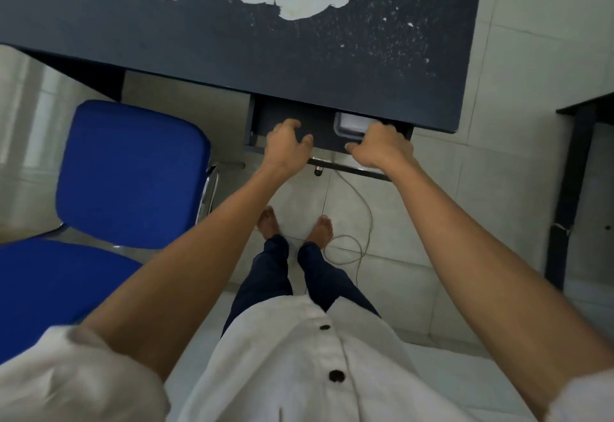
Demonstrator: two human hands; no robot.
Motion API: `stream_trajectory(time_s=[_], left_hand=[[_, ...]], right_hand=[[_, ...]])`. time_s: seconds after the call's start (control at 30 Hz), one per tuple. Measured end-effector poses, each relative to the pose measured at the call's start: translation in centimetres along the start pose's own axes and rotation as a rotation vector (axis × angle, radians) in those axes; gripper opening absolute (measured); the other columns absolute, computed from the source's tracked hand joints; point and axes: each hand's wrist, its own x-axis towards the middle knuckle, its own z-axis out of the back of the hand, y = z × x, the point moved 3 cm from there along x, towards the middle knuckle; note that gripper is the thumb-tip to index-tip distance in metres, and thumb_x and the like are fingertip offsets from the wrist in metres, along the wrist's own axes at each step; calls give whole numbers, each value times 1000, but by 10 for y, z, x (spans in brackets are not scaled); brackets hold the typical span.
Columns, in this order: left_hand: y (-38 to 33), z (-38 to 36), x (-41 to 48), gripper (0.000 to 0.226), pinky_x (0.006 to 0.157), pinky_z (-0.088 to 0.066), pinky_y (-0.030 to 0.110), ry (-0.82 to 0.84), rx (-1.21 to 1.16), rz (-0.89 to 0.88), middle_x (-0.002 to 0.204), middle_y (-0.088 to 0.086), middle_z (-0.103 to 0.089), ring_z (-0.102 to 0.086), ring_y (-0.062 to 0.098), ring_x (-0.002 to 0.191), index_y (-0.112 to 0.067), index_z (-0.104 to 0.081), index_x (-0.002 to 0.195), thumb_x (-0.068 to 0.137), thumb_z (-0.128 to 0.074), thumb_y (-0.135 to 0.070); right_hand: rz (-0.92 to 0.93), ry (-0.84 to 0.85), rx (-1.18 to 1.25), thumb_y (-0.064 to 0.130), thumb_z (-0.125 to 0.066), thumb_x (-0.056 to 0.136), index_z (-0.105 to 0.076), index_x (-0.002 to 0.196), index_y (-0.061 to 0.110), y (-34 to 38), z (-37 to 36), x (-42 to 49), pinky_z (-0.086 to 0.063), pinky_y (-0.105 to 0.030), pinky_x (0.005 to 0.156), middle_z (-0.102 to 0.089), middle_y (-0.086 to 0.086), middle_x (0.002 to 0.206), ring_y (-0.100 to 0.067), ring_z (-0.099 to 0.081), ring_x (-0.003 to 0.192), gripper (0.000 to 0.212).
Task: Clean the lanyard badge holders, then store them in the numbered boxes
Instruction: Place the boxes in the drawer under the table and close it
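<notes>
Both grips curled on drawer (315, 124): left hand (285, 145), right hand (378, 149); grey box (349, 122) inside, just beyond right.

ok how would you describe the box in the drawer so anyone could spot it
Start at the dark desk with the peeling white patch. Under its near edge a drawer stands open, the left hand and right hand gripping its front. At the drawer's right end, just beyond the right hand, sits the box: pale grey, round-cornered, the only light thing inside.
</notes>
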Motion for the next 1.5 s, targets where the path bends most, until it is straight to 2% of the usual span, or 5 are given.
stream_trajectory(time_s=[0.07,0.2,0.37,0.6,1.5], left_hand=[[3,15,-5,45,106,-39,44,-73,-29,7,139,12,-47,-44,28,128,-9,-45,135,95,-53,-27],[11,42,-14,52,110,-34,42,-214,-48,18,146,12,-38,-36,28,134,-8,-38,142,94,-53,-24],[21,70,-20,62,113,-22,42,-252,-27,46,156,11,-22,-22,30,141,-9,-27,147,94,-52,-27],[35,112,-18,64,113,-23,40,-367,-100,88,155,10,-25,-24,29,141,-8,-27,147,92,-53,-26],[128,284,32,63,113,-27,39,-495,-267,161,154,10,-27,-27,27,141,-9,-27,148,94,-52,-26]], right_hand=[[62,-27,36,48,-58,87,-57,96,12,22,9,0,-42,-32,67,-60,-8,98,-29,-61,90,37],[211,-84,82,46,-55,90,-53,125,11,67,23,-4,-46,-38,80,-58,-11,123,-32,-57,110,49],[432,-103,110,43,-56,91,-42,134,11,114,28,-7,-44,-42,93,-48,-11,136,-29,-48,122,55],[602,-67,17,43,-54,92,-30,143,9,160,25,-5,-38,-46,104,-33,-13,148,-32,-36,133,66],[727,-49,-11,41,-54,93,-26,146,8,370,30,16,-33,-44,108,-28,-13,150,-31,-31,137,68]])
